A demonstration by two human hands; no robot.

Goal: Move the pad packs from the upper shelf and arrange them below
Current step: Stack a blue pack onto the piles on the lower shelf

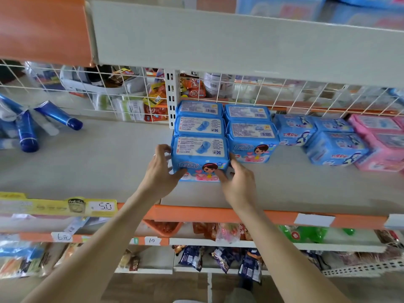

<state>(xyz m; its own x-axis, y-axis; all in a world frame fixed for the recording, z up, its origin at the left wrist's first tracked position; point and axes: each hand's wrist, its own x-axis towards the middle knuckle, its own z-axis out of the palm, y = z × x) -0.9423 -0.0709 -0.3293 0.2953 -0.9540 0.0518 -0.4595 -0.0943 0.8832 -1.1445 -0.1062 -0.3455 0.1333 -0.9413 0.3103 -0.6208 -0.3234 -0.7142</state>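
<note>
A blue pad pack [200,157] with a cartoon girl on its front stands at the front of a row of three on the lower shelf [109,162]. My left hand [160,169] grips its left side and my right hand [237,182] grips its right side, thumbs on the front face. A second row of two like packs [251,136] stands just to the right, touching. High up on the upper shelf [240,38], blurred blue packs [282,6] show at the top right.
Further right on the lower shelf lie other blue packs [334,147] and pink packs [380,141]. Blue tubes [59,115] lie at the left. A white wire grid [109,92] backs the shelf. An orange edge strip [218,215] fronts it, with snack shelves below.
</note>
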